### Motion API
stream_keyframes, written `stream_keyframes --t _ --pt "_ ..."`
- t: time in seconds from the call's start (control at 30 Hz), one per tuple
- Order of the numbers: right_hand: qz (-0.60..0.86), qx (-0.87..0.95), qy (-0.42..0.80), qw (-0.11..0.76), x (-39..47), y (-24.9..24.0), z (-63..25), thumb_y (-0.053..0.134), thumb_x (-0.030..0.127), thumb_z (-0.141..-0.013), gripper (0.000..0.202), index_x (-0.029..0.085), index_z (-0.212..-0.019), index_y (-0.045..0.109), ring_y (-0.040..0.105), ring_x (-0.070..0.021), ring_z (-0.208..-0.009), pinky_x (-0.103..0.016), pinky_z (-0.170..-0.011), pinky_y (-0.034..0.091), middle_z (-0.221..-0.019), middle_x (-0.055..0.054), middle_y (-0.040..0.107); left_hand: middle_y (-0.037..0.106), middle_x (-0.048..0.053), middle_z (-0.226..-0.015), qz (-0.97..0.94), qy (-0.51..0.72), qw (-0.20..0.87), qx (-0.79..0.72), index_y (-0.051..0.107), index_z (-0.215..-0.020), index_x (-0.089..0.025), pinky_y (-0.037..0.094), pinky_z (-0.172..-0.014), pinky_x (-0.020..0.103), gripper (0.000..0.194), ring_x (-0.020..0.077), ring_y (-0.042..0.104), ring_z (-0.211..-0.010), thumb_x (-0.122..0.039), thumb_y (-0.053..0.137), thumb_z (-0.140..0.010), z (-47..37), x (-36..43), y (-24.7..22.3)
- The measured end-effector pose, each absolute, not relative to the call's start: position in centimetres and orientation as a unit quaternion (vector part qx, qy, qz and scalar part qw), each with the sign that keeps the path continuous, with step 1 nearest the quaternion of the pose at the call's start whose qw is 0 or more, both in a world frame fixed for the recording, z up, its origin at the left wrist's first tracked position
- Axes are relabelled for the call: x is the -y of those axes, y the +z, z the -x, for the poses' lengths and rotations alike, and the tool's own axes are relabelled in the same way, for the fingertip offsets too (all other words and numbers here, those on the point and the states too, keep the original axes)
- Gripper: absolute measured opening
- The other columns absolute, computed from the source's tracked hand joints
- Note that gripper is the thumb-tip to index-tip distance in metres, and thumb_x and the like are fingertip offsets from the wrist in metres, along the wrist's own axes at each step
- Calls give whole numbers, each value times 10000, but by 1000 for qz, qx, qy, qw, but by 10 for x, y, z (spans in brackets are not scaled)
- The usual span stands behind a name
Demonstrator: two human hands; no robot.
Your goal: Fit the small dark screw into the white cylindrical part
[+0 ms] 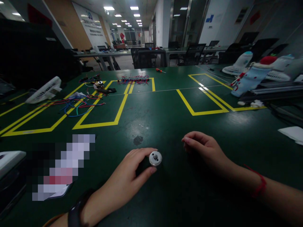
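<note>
Because the small, round, silver metal part looks stiff, dense and slippery, it is best gripped around its side. Over the dark green tabletop, it is pinched by the half-open left hand; whether anything is held in the loosely curled right hand cannot be told.

The single head-worn camera looks from above the near side of the green tabletop, facing forward and down across it. It sits close to the left hand, right hand and small metal motor over the tabletop's near part. Its wide view reaches beyond the tabletop's far edge to mesh office chairs and ceiling lights.
</note>
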State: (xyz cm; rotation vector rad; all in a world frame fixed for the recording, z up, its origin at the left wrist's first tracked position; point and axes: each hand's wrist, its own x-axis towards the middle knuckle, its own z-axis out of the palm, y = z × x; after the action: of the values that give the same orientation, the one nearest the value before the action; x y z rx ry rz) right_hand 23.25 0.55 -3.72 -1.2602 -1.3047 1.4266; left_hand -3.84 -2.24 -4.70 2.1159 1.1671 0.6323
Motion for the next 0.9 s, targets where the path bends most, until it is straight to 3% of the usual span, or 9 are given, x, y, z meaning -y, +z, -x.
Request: stream_keyframes --t 0.23,0.37,0.47,0.6,0.77,0.9 --pt "505 545 546 387 -5 -36 -232 638 409 -856 227 186 -899 637 561 -130 -679 -255 -580 449 -756 -1 604 562 -1 -1304 -804 242 310 -446 442 -1306 -359 421 -1029 442 400 231 531 -1190 -283 575 -936 38 23 -48" --pt "484 660 474 325 -5 -29 -225 596 333 -894 161 182 -877 650 570 -137 -724 -271 -638 464 -795 -10 611 577 -5 -1279 -803 243 310 -447 459 -1287 -357 431 -1017 428 384 226 543 -1168 -279 584 -932 37 23 -46" --pt "417 764 400 288 -2 -22 -213 599 241 -885 118 188 -961 672 589 -151 -805 -281 -700 486 -921 -36 627 579 5 -1274 -801 247 317 -444 477 -1271 -345 438 -1008 425 368 228 547 -1158 -270 589 -928 36 22 -47" --pt "373 818 324 295 2 -15 -193 610 251 -883 269 237 -1148 656 601 -172 -942 -303 -803 500 -1160 -61 587 582 16 -1271 -800 256 313 -443 480 -1272 -334 443 -998 429 383 236 550 -1151 -244 599 -918 36 23 -47" --pt "372 859 235 260 1 -7 -179 602 295 -891 166 240 -988 725 606 -156 -828 -318 -763 496 -1248 -50 558 583 31 -1269 -802 255 317 -438 497 -1251 -309 442 -1001 414 352 236 548 -1155 -254 601 -919 36 23 -46" --pt "347 847 269 301 -1 1 -180 595 248 -896 122 204 -951 694 602 -169 -887 -308 -777 504 -1116 -61 586 587 27 -1255 -802 261 317 -433 497 -1246 -309 449 -993 410 355 230 556 -1143 -242 606 -915 35 22 -46"
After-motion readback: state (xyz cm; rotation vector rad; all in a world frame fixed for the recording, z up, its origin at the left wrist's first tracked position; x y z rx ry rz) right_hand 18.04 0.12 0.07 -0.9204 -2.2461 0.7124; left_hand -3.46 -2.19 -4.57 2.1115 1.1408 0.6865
